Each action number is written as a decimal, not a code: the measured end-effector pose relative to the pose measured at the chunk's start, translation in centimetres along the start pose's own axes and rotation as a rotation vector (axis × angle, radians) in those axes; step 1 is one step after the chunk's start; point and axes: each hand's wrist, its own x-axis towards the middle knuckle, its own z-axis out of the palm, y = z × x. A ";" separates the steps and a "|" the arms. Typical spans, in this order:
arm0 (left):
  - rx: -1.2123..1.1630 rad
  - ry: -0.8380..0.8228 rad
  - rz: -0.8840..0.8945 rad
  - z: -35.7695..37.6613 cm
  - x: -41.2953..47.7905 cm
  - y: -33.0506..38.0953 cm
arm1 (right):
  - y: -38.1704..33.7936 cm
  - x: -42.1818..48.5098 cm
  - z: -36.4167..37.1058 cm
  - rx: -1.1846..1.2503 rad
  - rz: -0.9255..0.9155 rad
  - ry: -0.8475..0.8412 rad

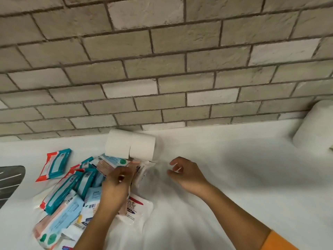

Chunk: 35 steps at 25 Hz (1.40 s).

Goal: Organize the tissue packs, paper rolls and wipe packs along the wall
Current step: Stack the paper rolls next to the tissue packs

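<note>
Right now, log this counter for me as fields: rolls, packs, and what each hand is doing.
paper rolls: two, touching, side by side at the brick wall
third roll: far right, by the wall
wipe packs: jumbled pile, front left
teal pack: apart, left of pile
left hand: on the pile, hold blurred
right hand: loosely curled, empty, over white counter

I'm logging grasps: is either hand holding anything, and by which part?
The right hand holds nothing. The left hand touches a pack with a green dot at the far end of the pile; blur hides whether it grips.
</note>
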 end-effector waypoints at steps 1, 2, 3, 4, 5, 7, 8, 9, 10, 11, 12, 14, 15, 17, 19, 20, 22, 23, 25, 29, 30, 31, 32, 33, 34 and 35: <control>0.022 0.004 -0.006 -0.4 1.5 -0.5 | -0.8 1.3 0.6 0.000 0.006 -0.023; 0.052 0.006 -0.016 -0.6 3.1 -1.1 | -1.7 2.6 1.1 -0.006 0.011 -0.045; 0.083 0.021 -0.019 -0.7 4.7 -1.6 | -2.5 4.1 1.7 -0.012 0.023 -0.066; 0.101 0.047 -0.016 -0.9 6.3 -2.1 | -3.3 5.4 2.2 -0.012 0.035 -0.083; 0.114 0.082 -0.011 -1.2 7.9 -2.5 | -3.9 6.7 2.7 -0.015 0.054 -0.094; 0.126 0.141 -0.046 -2.1 11.0 -2.8 | -4.7 9.2 3.7 0.045 0.130 -0.097; 0.122 0.144 -0.091 -2.6 12.4 -2.7 | -5.0 10.1 4.1 0.139 0.184 -0.095; 0.111 0.129 -0.141 -3.0 13.7 -2.7 | -5.2 10.9 4.5 0.261 0.245 -0.090; 0.098 0.101 -0.185 -3.3 14.7 -2.7 | -5.3 11.5 4.7 0.392 0.305 -0.087; 0.078 0.068 -0.212 -3.4 15.5 -2.7 | -5.3 11.9 4.9 0.510 0.354 -0.082; 0.048 0.030 -0.235 -3.5 15.9 -2.6 | -5.1 12.3 5.2 0.592 0.383 -0.078; -0.014 -0.041 -0.267 -3.3 16.4 -2.2 | -4.7 13.0 6.0 0.663 0.406 -0.079; -0.041 -0.060 -0.278 -3.2 16.4 -2.0 | -4.6 13.2 6.4 0.683 0.408 -0.084; -0.056 -0.057 -0.276 -2.9 16.6 -1.8 | -4.6 13.5 7.2 0.706 0.391 -0.080; -0.058 -0.045 -0.249 -2.7 16.5 -1.8 | -4.7 13.5 7.3 0.712 0.376 -0.070; -0.066 -0.041 -0.237 -2.6 16.5 -2.0 | -4.7 13.3 7.1 0.709 0.368 -0.060; -0.078 -0.036 -0.233 -2.5 16.1 -1.8 | -4.4 12.9 6.5 0.684 0.349 -0.027; -0.081 -0.043 -0.228 -2.5 15.7 -1.7 | -4.0 12.7 6.3 0.683 0.339 -0.008; -0.087 -0.069 -0.212 -2.6 14.5 -1.5 | -3.4 11.7 5.6 0.699 0.298 0.034; -0.192 -0.118 -0.134 -2.5 9.8 -1.3 | -1.8 7.5 3.3 0.761 0.211 0.122; -0.232 -0.123 -0.117 -2.2 8.5 -1.3 | -1.4 6.2 2.4 0.744 0.186 0.126; -0.270 -0.113 -0.110 -1.8 7.1 -1.3 | -0.9 4.6 1.6 0.717 0.162 0.124; -0.299 -0.091 -0.109 -1.2 5.8 -1.4 | -0.4 3.1 0.8 0.689 0.152 0.132; -0.322 -0.066 -0.095 -0.7 4.4 -1.2 | 0.1 1.6 0.0 0.665 0.142 0.148; -0.343 -0.043 -0.080 -0.2 3.0 -1.0 | 0.5 0.1 -0.7 0.660 0.128 0.165; -0.374 -0.030 -0.070 0.2 1.8 -0.7 | 1.0 -1.3 -1.7 0.656 0.104 0.184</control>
